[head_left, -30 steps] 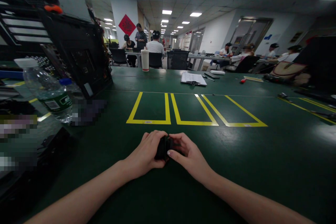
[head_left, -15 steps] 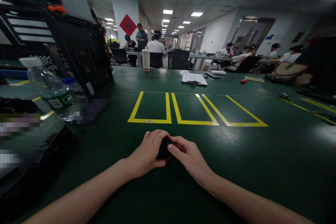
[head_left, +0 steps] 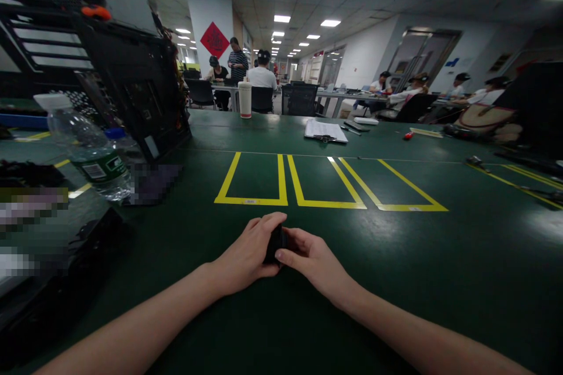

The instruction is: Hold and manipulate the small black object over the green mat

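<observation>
A small black object (head_left: 275,244) is held between my two hands just above or on the green table (head_left: 272,322); its kind is hard to make out, as fingers cover much of it. My left hand (head_left: 250,249) wraps it from the left, thumb below and fingers over the top. From the right, my right hand (head_left: 314,258) grips it with the thumb on the near side and the fingers behind. Beyond the hands, yellow tape outlines (head_left: 250,201) mark three areas on the table.
At left stand a clear plastic bottle (head_left: 94,152) and an opened computer case (head_left: 132,82). A clipboard with paper (head_left: 325,130) and a white cup (head_left: 245,99) sit farther back. A black bundle (head_left: 83,252) lies at near left. Several people work at tables behind.
My left index finger has lifted and stretched over the top of the black object. My right thumb has slid slightly left and down along it.
</observation>
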{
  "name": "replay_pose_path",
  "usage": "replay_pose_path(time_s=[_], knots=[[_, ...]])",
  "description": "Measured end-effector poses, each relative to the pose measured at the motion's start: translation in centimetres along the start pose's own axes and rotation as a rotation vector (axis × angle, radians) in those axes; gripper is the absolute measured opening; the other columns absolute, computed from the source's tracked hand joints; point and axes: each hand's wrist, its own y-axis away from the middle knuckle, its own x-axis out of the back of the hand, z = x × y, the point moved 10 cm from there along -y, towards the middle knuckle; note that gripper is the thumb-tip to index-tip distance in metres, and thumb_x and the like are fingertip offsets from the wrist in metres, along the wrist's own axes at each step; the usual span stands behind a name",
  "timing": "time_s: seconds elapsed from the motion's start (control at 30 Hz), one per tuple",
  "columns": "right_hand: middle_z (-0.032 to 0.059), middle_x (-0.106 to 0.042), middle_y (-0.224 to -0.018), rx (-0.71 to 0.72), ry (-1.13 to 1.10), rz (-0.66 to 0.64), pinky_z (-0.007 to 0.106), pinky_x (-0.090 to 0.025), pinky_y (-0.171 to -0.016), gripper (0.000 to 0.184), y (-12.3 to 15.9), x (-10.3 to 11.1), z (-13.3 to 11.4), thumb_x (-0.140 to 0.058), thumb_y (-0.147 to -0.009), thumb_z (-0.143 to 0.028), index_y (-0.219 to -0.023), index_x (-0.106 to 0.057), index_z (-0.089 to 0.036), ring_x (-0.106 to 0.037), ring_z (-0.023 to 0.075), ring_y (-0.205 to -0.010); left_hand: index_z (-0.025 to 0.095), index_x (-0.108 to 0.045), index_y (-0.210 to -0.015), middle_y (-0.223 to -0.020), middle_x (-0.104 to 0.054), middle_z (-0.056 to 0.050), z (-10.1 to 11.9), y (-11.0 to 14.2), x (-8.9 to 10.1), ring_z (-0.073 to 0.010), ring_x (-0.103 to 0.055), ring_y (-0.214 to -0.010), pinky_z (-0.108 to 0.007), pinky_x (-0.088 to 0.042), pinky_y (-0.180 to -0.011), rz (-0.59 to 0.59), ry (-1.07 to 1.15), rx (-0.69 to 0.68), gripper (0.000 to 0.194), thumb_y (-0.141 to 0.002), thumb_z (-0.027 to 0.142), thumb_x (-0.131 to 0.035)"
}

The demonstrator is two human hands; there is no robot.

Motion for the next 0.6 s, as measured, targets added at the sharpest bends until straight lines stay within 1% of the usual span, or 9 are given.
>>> replay_pose_path(time_s=[0.07,0.13,0.3,0.4,0.5,0.53,0.57,0.6], knots=[[0.0028,-0.058,-0.104,0.006,-0.011,0.007,0.036,-0.042,-0.09,0.035,0.1,-0.1,-0.1,-0.057,-0.073,-0.023,-0.107,-0.05,-0.02,-0.053,0.0173,-0.1,0.024,-0.012,-0.129,-0.132,-0.029,-0.008,0.6,0.0,0.2,-0.0241,-0.029,-0.121,-0.044,-0.03,-0.098,-0.003,0.005,-0.04,0.078,-0.07,0.017,-0.062],[0.0032,-0.057,-0.106,0.006,-0.027,0.011,0.037,-0.041,-0.09,0.037,0.2,-0.1,-0.1,-0.058,-0.072,-0.022,-0.109,-0.049,-0.02,-0.052,0.0174,-0.101,0.024,-0.011,-0.129,-0.132,-0.029,-0.009,1.1,0.0,0.4,-0.023,-0.028,-0.122,-0.044,-0.027,-0.1,-0.002,0.032,-0.063,0.078,-0.07,0.016,-0.061],[0.0035,-0.056,-0.108,-0.005,-0.031,0.028,0.037,-0.041,-0.09,0.039,0.2,0.0,0.3,-0.059,-0.072,-0.021,-0.109,-0.049,-0.02,-0.052,0.0176,-0.101,0.025,-0.001,-0.131,-0.129,-0.035,-0.011,0.7,-0.1,0.7,-0.023,-0.034,-0.119,-0.046,-0.029,-0.098,-0.008,0.161,-0.018,0.088,-0.069,0.022,-0.064],[0.0041,-0.056,-0.108,0.0,-0.049,0.023,0.036,-0.042,-0.09,0.039,0.1,-0.1,0.3,-0.058,-0.071,-0.02,-0.109,-0.048,-0.019,-0.053,0.0171,-0.101,0.026,0.006,-0.131,-0.129,-0.036,-0.011,0.3,-0.3,0.5,-0.0233,-0.035,-0.119,-0.047,-0.029,-0.097,-0.021,0.164,-0.004,0.094,-0.068,0.028,-0.064],[0.0056,-0.057,-0.108,-0.007,-0.066,0.039,0.035,-0.041,-0.09,0.04,0.1,0.0,0.2,-0.06,-0.07,-0.019,-0.108,-0.048,-0.016,-0.053,0.0176,-0.101,0.024,0.004,-0.132,-0.135,-0.026,-0.01,0.0,-0.5,0.6,-0.0249,-0.028,-0.122,-0.045,-0.025,-0.1,0.015,0.026,-0.024,0.1,-0.062,0.038,-0.067],[0.0061,-0.057,-0.108,-0.01,-0.068,0.042,0.035,-0.041,-0.09,0.041,0.1,0.0,0.2,-0.06,-0.069,-0.019,-0.108,-0.048,-0.015,-0.053,0.0178,-0.101,0.023,0.0,-0.132,-0.137,-0.021,-0.01,-0.1,-0.5,0.8,-0.0267,-0.022,-0.125,-0.045,-0.021,-0.102,0.05,-0.057,-0.031,0.104,-0.057,0.043,-0.069],[0.0064,-0.057,-0.108,-0.011,-0.067,0.045,0.035,-0.041,-0.09,0.041,0.1,0.0,0.1,-0.061,-0.069,-0.019,-0.108,-0.048,-0.015,-0.053,0.0179,-0.101,0.022,-0.003,-0.132,-0.138,-0.021,-0.01,-0.2,-0.5,1.1,-0.0288,-0.02,-0.125,-0.047,-0.015,-0.103,0.095,-0.139,-0.04,0.107,-0.053,0.048,-0.069],[0.0066,-0.057,-0.107,-0.012,-0.065,0.045,0.035,-0.041,-0.09,0.041,0.1,0.0,0.1,-0.061,-0.069,-0.019,-0.108,-0.048,-0.014,-0.053,0.0178,-0.101,0.02,-0.006,-0.132,-0.137,-0.022,-0.011,-0.3,-0.6,1.0,-0.0294,-0.021,-0.124,-0.047,-0.012,-0.103,0.104,-0.199,-0.039,0.106,-0.052,0.052,-0.068]])
